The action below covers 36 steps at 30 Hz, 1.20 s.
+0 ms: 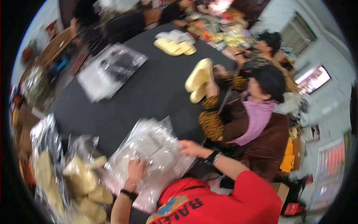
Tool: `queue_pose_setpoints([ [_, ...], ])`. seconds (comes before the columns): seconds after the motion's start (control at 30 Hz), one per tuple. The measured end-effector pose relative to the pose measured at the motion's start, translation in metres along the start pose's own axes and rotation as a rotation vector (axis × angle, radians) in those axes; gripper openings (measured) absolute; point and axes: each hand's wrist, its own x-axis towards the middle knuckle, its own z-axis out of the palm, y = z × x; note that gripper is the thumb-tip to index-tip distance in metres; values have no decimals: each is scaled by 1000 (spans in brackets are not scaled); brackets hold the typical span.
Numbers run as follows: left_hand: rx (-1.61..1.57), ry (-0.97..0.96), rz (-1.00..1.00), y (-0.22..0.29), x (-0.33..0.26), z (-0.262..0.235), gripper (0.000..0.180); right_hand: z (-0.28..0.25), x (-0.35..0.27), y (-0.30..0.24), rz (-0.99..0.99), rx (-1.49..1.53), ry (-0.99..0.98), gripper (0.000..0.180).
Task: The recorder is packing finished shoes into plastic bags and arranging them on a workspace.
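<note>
A clear plastic bag (154, 149) lies on the near part of the dark table, with pale, rounded shapes inside that I cannot make out. My left hand (136, 171) rests on top of it, fingers laid out on the film. At the bag's right edge, my right hand (191, 148) has its fingers closed on the plastic. Pale yellow slippers (84, 177) are heaped beside my left forearm, some among crinkled clear wrapping (48, 130).
The dark round table (123, 112) holds a stack of clear bags (112, 69) at the far left and more yellow slippers (173, 46) at the back. A co-worker (257, 108) on the right holds a pair of yellow slippers (200, 78). Other people sit farther back.
</note>
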Motion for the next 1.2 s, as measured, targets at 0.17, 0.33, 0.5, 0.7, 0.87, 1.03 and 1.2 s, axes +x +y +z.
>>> queue_pose_setpoints([
  [0.17, -160, 38, -32, 24, 6, -9, 30, 33, 23, 5, -166, 37, -148, 53],
  [0.33, -51, 53, -83, 15, 8, 3, 37, 25, 23, 6, -44, 286, -125, 53],
  [0.5, -13, 27, -154, 9, 10, 18, 36, -1, -1, -9, 79, 102, -64, 50],
  [0.7, 25, 103, -167, 6, -9, 12, 29, -2, -20, -28, 39, -530, 278, 36],
  [0.87, 143, 141, -121, 6, -6, 13, 27, 31, -24, -55, -591, -1077, 287, 56],
  [1.03, 77, 77, -130, 17, -10, -11, 31, 55, -12, -37, -661, -1145, -33, 88],
  [1.2, -25, 150, -61, 14, -30, -15, 34, 62, -17, -27, -808, -1028, -108, 99],
])
